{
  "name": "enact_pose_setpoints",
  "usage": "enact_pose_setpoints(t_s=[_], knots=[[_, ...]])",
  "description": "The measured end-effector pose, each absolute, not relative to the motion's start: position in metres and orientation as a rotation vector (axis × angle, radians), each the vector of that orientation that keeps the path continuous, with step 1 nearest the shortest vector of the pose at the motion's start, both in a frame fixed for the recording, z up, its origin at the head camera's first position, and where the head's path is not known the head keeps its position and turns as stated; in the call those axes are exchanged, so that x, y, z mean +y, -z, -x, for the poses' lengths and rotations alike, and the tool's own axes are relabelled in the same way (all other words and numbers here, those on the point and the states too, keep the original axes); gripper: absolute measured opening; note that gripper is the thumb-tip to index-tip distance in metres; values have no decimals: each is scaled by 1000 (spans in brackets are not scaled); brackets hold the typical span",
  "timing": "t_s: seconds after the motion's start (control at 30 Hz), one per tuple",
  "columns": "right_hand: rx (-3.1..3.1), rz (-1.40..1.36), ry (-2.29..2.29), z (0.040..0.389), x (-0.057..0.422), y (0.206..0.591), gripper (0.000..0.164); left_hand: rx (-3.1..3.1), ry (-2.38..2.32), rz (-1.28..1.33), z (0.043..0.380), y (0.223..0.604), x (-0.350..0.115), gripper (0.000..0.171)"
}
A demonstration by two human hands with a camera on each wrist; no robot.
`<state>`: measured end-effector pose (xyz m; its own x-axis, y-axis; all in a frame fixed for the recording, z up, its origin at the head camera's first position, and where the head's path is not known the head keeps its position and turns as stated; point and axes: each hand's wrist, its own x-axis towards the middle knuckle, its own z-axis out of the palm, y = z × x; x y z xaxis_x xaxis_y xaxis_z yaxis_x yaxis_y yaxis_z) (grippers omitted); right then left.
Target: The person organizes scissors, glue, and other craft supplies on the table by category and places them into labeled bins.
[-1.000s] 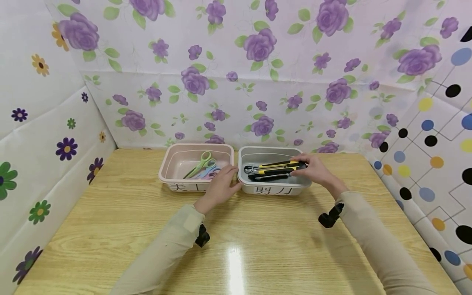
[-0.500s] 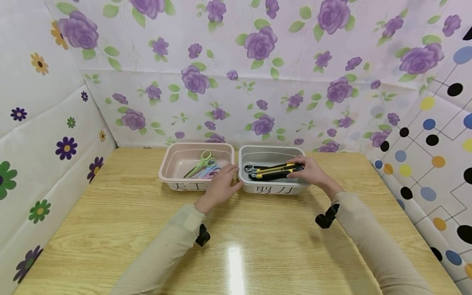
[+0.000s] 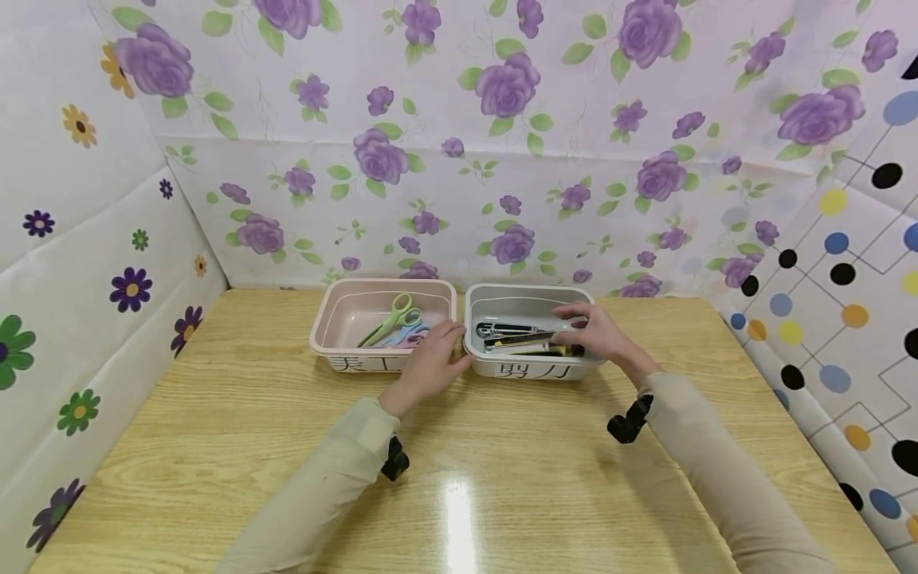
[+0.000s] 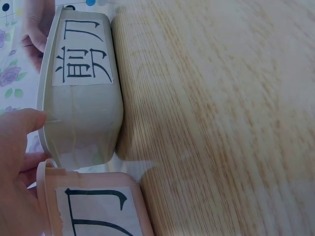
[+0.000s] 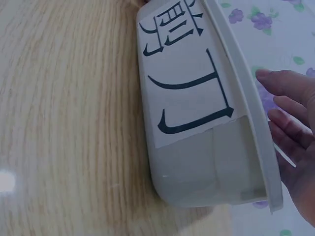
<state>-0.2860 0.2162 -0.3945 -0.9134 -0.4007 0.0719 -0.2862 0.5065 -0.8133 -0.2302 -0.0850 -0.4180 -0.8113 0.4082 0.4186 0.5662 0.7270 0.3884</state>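
Over the right side of a grey plastic bin [image 3: 531, 368], my right hand [image 3: 595, 335] hovers with thumb and fingers apart. Several utility knives [image 3: 516, 329], black and yellow, lie inside that bin beneath its fingertips. In the right wrist view the right hand [image 5: 295, 118] shows behind the bin's rim, fingers loosely bent. My left hand [image 3: 430, 363] rests where the grey bin meets a pink bin [image 3: 358, 351]. Its thumb touches the grey rim in the left wrist view, where the left hand [image 4: 17, 157] partly shows. Scissors [image 3: 390, 321] in green, blue and pink lie in the pink bin, partly hidden.
Both bins stand side by side at the back of a wooden table [image 3: 459, 462], with paper labels in black characters on their fronts. Behind hangs a purple-flowered cloth [image 3: 502, 159]. Patterned sheets close off the left and right sides.
My right hand has lowered the utility knives into the grey bin, let go of them and spread its fingers, shifting slightly left. The left hand has stayed in place.
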Motion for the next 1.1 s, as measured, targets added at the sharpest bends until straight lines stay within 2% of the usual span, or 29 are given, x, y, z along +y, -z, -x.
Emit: enact_pose_setpoints(t_s=[0.27,0.67,1.1], knots=[[2599,601,1469,288,221,386,46,-2637,740,747,229,417,-85,48],[2586,552,1432,279,231,370,55,-2659,734,741,229,415,-87,48],[2654,620,1345,267,248,352,52,-2599,814,689,231,416,-86,46]])
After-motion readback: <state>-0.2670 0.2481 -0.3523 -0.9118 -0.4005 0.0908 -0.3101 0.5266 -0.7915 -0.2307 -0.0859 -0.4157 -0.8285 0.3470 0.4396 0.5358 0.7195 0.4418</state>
